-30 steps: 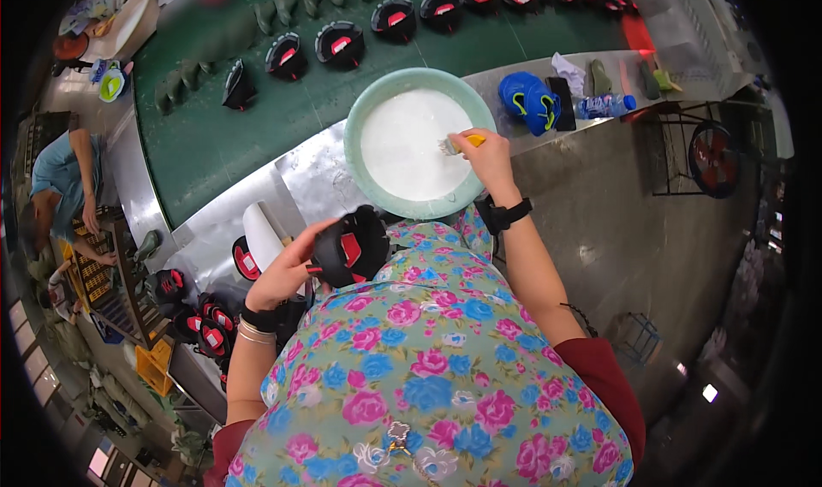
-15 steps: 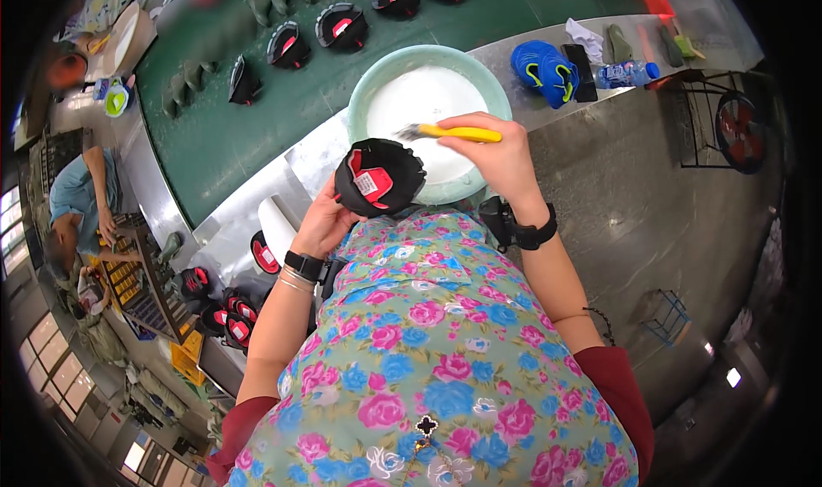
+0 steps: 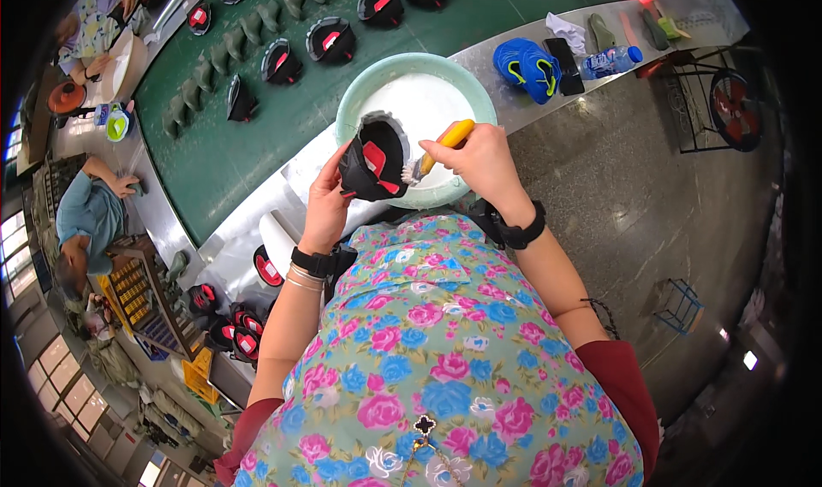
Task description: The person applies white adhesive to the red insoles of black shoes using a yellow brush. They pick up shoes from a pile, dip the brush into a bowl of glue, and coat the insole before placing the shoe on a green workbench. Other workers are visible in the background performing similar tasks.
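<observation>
1. Head view: left hand (image 3: 325,204), fingers clenched on a black-and-red shoe (image 3: 374,157), holds it over the basin (image 3: 351,110).
2. Right hand (image 3: 475,157) fingers grasp a yellow brush (image 3: 441,145), its bristles touching the shoe.
3. More shoes (image 3: 330,40) lie on the green belt (image 3: 223,162).

The shoe upper (image 3: 374,157) looks like matt black cloth with a red lining patch and a pale, rough-looking edge. The brush (image 3: 441,145) has a smooth, glossy yellow plastic handle and whitish bristles. The basin (image 3: 360,102) is smooth pale green plastic, holding a flat white, matt filling. The desk (image 3: 514,68) is dull brushed metal. The belt (image 3: 223,162) beside it is matt dark green.
</observation>
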Demonstrator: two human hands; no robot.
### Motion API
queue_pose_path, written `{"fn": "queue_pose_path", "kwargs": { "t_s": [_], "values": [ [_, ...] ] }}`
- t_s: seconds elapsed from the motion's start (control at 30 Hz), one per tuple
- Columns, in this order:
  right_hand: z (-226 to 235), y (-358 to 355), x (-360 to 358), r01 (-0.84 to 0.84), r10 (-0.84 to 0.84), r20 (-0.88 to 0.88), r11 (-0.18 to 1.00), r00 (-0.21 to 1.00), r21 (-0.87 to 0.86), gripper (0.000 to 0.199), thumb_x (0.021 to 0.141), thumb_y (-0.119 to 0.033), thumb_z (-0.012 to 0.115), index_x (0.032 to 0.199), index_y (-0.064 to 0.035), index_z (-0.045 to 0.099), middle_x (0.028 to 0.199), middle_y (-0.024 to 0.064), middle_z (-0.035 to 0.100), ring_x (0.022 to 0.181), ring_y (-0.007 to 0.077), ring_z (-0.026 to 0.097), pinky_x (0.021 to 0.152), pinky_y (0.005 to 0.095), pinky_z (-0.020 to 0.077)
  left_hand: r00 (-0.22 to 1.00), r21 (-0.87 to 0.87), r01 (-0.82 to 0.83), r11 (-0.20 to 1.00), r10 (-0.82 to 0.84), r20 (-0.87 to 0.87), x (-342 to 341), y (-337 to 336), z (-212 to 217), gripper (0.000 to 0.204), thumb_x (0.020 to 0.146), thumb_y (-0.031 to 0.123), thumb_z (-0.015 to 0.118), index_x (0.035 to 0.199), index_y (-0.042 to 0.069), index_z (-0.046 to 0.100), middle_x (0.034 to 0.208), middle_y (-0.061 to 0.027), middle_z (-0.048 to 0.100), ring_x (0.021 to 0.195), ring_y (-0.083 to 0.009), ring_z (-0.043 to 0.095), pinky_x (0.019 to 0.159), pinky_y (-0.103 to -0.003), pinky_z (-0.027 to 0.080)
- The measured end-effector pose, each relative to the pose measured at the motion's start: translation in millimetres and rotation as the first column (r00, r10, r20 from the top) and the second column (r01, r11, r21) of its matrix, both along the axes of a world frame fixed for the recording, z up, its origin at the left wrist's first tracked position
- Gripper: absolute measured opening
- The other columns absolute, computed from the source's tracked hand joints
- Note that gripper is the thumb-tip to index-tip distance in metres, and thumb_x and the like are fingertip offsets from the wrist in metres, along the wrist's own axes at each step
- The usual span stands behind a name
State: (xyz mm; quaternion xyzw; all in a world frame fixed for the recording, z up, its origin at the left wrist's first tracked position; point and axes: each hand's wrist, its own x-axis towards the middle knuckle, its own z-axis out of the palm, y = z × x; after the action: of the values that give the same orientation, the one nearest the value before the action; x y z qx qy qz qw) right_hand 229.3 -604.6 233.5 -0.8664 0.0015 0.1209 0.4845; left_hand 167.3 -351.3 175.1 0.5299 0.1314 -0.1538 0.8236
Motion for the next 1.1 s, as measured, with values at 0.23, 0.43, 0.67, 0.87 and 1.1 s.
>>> {"fn": "queue_pose_path", "kwargs": {
  "t_s": [0.23, 0.43, 0.67, 0.87, 1.1],
  "values": [
    [30, -1, -9, -0.018, 0.021, -0.018, 0.988, 1.0, 0.154, 0.03, 0.078, -0.027, 0.081, 0.079, 0.0018, 0.073, 0.061, 0.01, 0.066, 0.054, 0.0144, 0.063, 0.054, 0.0289, 0.0491, 0.986, 0.005, -0.132, 0.991, 0.131, 0.103, 4, -11, 6, 0.057, 0.092, -0.011, 0.049, 0.147, 0.004, 0.042, 0.127, -0.009, 0.063, 0.111, -0.0196, 0.065, 0.092, -0.032, 0.056],
    [15, -16, 13, 0.019, -0.029, 0.141, 0.998, 0.99, 0.068, 0.023, 0.078, -0.021, 0.081, 0.081, 0.0003, 0.073, 0.064, 0.0091, 0.069, 0.056, 0.0145, 0.065, 0.056, 0.0283, 0.051, 0.994, -0.17, -0.076, 0.983, 0.061, -0.094, -7, 12, 5, 0.04, 0.095, 0.005, 0.047, 0.134, -0.001, 0.051, 0.106, -0.0181, 0.068, 0.077, -0.0241, 0.071, 0.046, -0.028, 0.052],
    [69, 36, 11, -0.527, 0.42, 0.327, 0.745, 0.847, 0.408, 0.015, 0.08, -0.005, 0.078, 0.094, -0.0001, 0.074, 0.093, 0.0089, 0.073, 0.083, 0.0132, 0.067, 0.074, 0.0254, 0.0516, 0.881, -0.644, -0.128, 0.754, -0.211, -0.422, -28, 28, -17, 0.043, 0.1, 0.041, 0.043, 0.11, 0.003, 0.061, 0.066, -0.0092, 0.06, 0.037, -0.0111, 0.038, 0.034, -0.02, 0.029],
    [35, 46, 31, -0.395, 0.33, 0.24, 0.862, 0.913, 0.318, 0.014, 0.081, -0.009, 0.079, 0.09, 0.0, 0.073, 0.079, 0.0046, 0.071, 0.07, 0.0091, 0.064, 0.064, 0.0255, 0.0514, 0.829, -0.595, -0.138, 0.792, -0.237, -0.507, -32, 32, -5, 0.034, 0.099, 0.034, 0.044, 0.107, 0.005, 0.06, 0.062, -0.0043, 0.055, 0.037, -0.0085, 0.035, 0.034, -0.02, 0.024],
    [50, 48, 12, -0.107, 0.135, -0.121, 0.97, 0.983, 0.217, 0.018, 0.084, -0.015, 0.076, 0.081, 0.0016, 0.07, 0.063, 0.005, 0.066, 0.056, 0.0086, 0.061, 0.053, 0.0251, 0.047, 0.786, -0.289, -0.509, 0.811, 0.301, -0.541, -24, 87, -5, 0.02, 0.097, 0.019, 0.05, 0.107, 0.006, 0.062, 0.084, -0.0073, 0.061, 0.068, -0.017, 0.052, 0.055, -0.029, 0.041]
  ]
}}
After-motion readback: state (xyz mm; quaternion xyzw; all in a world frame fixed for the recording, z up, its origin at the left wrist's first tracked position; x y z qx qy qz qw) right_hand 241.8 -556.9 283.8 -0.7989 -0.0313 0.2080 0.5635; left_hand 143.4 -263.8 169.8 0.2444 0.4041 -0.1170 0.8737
